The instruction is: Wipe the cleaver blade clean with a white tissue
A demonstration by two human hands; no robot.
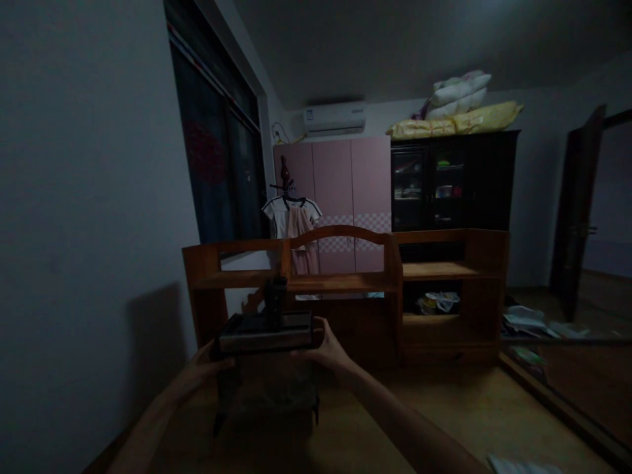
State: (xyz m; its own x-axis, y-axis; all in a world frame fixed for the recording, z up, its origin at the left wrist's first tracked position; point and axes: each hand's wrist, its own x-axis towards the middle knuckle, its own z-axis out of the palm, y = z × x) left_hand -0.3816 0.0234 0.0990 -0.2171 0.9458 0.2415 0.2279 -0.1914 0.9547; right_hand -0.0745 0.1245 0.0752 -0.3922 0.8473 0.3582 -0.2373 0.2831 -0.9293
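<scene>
Can't give you a brand on anything here, it's way too dark. The AC (334, 119) up on the back wall has a small sticker at its left end and a faint mark near the right, but neither is sharp enough to read. There's a round red decoration (206, 153) on the window (200, 118), and I can't make out any lettering on that either. The yellow bundle (478, 119) on the black cabinet (488, 184) is too dim to read too.

As for the hands: both arms reach forward from the bottom of the view, angled in toward each other. The left hand (205, 365) has the left side of a dark box (269, 368), thumb pointing inward along the front. The right hand (330, 349) grips the other side, index finger bent up by the top corner and thumb lying across the front below the pale rim. So both sets of fingers are clamped on the box, one at each side.

The box is left of centre, upright, in front of the wooden shelf (340, 284) and above the wood boards (395, 408). Can't tell if its feet are touching them.
</scene>
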